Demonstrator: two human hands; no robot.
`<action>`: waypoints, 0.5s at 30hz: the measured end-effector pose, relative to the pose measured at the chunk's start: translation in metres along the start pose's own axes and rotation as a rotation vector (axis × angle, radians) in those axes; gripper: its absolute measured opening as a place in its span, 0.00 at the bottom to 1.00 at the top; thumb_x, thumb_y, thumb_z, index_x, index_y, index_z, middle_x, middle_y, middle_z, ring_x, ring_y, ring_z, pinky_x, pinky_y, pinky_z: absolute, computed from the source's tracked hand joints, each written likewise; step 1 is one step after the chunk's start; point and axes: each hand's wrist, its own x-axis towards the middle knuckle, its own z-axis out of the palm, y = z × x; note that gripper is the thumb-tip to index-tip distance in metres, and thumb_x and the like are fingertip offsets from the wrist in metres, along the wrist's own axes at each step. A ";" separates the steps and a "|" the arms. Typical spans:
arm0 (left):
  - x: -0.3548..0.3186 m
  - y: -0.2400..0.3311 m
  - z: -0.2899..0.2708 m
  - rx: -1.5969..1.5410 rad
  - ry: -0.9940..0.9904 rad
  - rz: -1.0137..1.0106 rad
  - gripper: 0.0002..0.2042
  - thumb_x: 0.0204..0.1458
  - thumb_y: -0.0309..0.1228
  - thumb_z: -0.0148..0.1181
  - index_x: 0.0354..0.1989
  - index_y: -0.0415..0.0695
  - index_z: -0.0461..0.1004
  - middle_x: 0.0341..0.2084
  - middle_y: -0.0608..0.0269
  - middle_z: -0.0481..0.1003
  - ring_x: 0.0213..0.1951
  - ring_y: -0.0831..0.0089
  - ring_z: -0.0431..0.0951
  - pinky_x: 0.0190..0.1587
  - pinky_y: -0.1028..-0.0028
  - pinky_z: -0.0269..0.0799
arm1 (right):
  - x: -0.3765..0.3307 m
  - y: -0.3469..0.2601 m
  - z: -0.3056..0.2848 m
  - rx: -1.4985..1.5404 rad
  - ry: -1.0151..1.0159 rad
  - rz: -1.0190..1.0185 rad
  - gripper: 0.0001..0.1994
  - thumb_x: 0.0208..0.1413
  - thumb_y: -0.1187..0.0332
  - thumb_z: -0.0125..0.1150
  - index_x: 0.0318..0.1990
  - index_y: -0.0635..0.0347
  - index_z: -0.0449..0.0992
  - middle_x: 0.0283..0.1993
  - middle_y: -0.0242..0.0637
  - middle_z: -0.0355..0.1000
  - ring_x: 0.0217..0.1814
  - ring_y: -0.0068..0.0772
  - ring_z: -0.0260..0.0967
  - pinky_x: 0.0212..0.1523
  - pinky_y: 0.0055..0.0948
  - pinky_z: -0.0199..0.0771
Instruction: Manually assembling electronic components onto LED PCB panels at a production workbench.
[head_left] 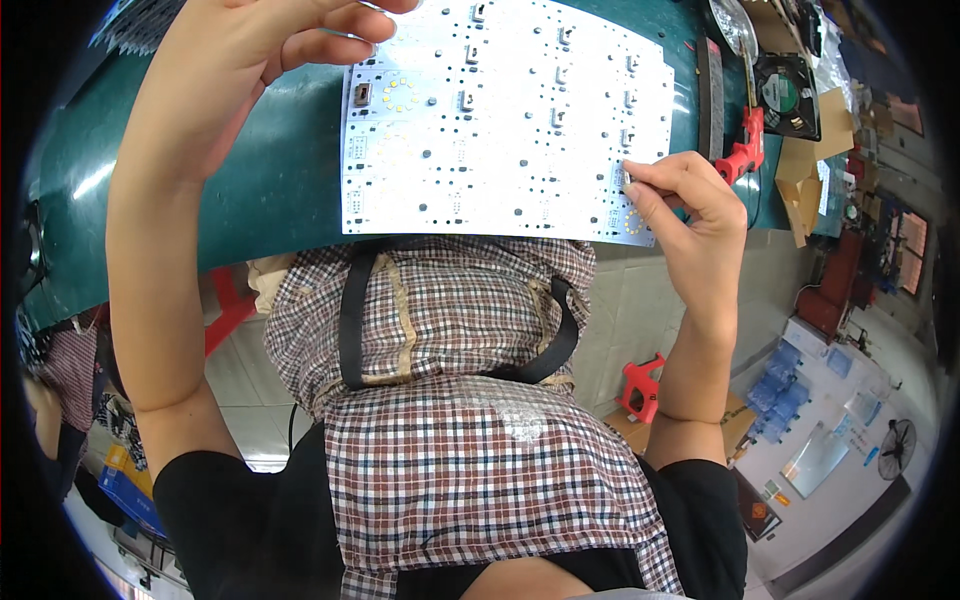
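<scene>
Both hands grip the white circuit board between them; right hand perhaps pinching a component.

Most of the green bench near the body is taken up by the white circuit panel, so little bare surface is left there. Open green is found to the left of the panel. The right side is crowded by a black strip, a red tool, a small fan and cardboard scraps.
</scene>
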 end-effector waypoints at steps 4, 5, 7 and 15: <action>-0.021 0.006 -0.003 0.071 0.047 -0.058 0.09 0.63 0.30 0.63 0.44 0.37 0.79 0.36 0.54 0.83 0.34 0.71 0.85 0.35 0.75 0.83 | 0.005 -0.006 0.002 -0.048 0.011 -0.081 0.11 0.51 0.83 0.70 0.43 0.64 0.87 0.32 0.34 0.76 0.30 0.21 0.72 0.30 0.22 0.72; -0.019 0.004 -0.002 0.085 0.040 -0.067 0.08 0.62 0.30 0.63 0.43 0.37 0.80 0.36 0.53 0.83 0.34 0.69 0.86 0.36 0.74 0.83 | 0.005 -0.006 0.002 -0.057 0.017 -0.074 0.11 0.51 0.83 0.70 0.43 0.64 0.87 0.32 0.34 0.76 0.30 0.21 0.72 0.30 0.22 0.72; -0.021 0.001 -0.002 0.117 0.013 -0.022 0.09 0.62 0.31 0.63 0.44 0.38 0.80 0.37 0.53 0.83 0.35 0.69 0.86 0.37 0.74 0.83 | 0.005 -0.010 0.001 -0.186 -0.007 -0.113 0.10 0.52 0.82 0.70 0.42 0.64 0.86 0.32 0.36 0.75 0.28 0.25 0.72 0.28 0.25 0.71; -0.038 -0.017 -0.009 0.370 -0.122 0.279 0.14 0.63 0.36 0.64 0.52 0.41 0.80 0.44 0.54 0.84 0.41 0.74 0.86 0.46 0.76 0.83 | 0.001 -0.014 0.004 -0.347 0.025 -0.184 0.09 0.52 0.83 0.69 0.42 0.67 0.84 0.33 0.37 0.77 0.30 0.26 0.74 0.32 0.24 0.75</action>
